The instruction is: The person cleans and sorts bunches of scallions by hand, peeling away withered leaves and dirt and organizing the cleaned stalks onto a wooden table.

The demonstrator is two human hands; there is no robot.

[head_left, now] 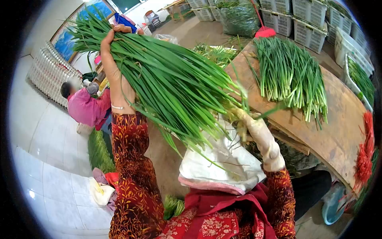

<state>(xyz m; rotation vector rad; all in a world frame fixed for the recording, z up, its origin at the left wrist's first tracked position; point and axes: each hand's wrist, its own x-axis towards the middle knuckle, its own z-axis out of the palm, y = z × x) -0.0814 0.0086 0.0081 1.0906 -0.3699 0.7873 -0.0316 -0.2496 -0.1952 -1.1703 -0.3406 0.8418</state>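
Green chive bundle (171, 79) gripped by both hands, left (113, 59) at leaves, right (254, 127) at roots; no legible writing.

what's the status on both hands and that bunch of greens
Left hand supports long green chive bundle near its leaf tips. Gloved right hand grips the root end. Nothing blocking.

Produce sorting and packing room, likely farm or wholesale shed. Cut green onions (292, 73) heaped on round wooden table (338, 131); more bunches on floor (97, 151). White plastic crates (308, 20) stacked along far wall, some filled with greens. Red ties (364, 155) piled at table edge. White tiled floor (51, 183), bare concrete patch beyond. Another worker in pink (85, 107) seated low by stacked trays (47, 73).
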